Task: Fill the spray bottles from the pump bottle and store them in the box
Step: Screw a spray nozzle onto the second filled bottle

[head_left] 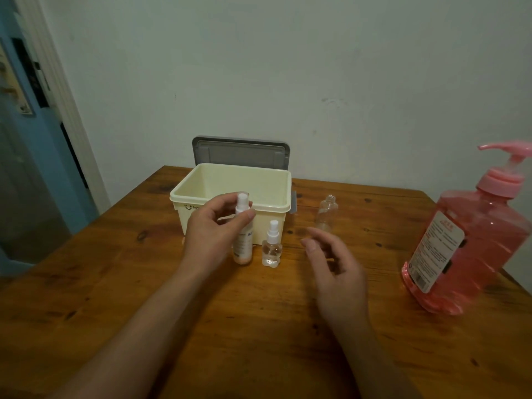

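Observation:
A tall white spray bottle [243, 243] with a little pink liquid at its bottom stands in front of the cream box [230, 194]. My left hand [213, 228] holds its upper part between thumb and fingers. Right beside it stands a small clear bear-shaped spray bottle [271, 249] with a white sprayer. A clear bottle without a cap [327, 211] stands to the right of the box. My right hand [336, 272] hovers over the table with loose fingers, holding nothing. The big pink pump bottle [466, 240] stands at the right.
The box is open and its inside looks bare; its grey lid [240, 152] leans against the wall behind it. The wooden table [259, 326] reaches the wall at the back. A doorway with a blue frame [37, 145] is at the left.

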`<state>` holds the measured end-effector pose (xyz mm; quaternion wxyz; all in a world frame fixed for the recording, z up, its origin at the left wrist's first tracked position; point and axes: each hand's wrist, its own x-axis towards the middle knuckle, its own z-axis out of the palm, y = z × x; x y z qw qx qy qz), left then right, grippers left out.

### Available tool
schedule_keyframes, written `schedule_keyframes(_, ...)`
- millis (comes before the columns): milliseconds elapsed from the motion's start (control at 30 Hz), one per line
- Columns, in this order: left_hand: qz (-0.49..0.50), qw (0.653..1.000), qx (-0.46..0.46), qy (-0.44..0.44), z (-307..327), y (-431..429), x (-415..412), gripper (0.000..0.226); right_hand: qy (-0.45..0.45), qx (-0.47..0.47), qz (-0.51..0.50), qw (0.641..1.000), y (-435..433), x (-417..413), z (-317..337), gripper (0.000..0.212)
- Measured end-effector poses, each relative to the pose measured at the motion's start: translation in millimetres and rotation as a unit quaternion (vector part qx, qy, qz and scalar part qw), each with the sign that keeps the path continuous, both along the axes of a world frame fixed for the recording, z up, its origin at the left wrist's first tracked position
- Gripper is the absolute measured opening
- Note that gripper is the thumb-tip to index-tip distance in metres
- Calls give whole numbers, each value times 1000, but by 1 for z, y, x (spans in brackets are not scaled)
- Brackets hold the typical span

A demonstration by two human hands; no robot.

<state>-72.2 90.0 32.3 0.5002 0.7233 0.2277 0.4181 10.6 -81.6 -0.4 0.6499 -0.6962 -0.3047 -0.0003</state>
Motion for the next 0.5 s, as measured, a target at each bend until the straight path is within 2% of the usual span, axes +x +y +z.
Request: schedule_keyframes(500, -19, 1000, -18, 9, -10, -2, 11, 35, 6, 9, 4, 1000, -2, -1, 2, 24)
